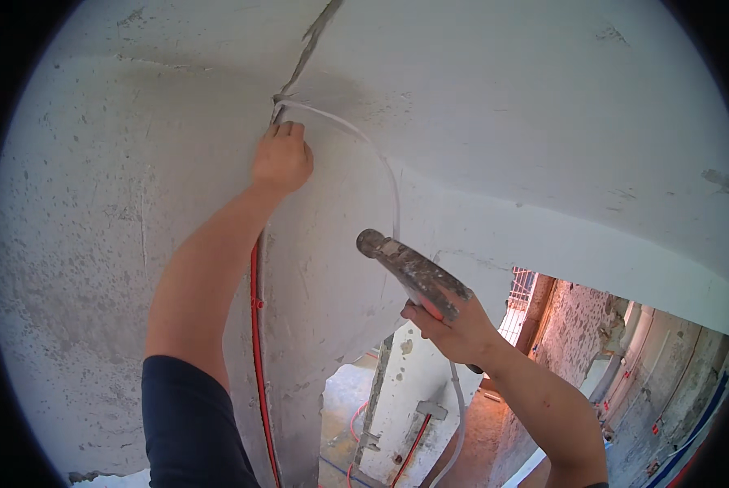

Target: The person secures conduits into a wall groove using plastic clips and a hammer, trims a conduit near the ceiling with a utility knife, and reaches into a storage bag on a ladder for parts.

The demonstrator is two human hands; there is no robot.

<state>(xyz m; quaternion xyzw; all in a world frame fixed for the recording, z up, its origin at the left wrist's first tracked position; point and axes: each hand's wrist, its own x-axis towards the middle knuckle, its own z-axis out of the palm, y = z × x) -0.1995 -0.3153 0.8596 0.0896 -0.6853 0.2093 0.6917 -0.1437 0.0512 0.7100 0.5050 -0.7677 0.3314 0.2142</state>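
My left hand reaches up to the wall with curled fingers, at the groove that runs on across the ceiling. A thin white tube bends out of the groove just above these fingers, which seem closed on it; the exact grip is hidden. From there the tube arcs right and hangs down past my right hand. Lower and to the right, my right hand grips a hammer with a worn, dirty metal head. The head points up and left, apart from the wall.
Below my left forearm, a red pipe runs down a wall groove. A sledgehammer with a red handle leans against a pale wall section near an opening. Exposed pipes and rough brickwork show at the lower right.
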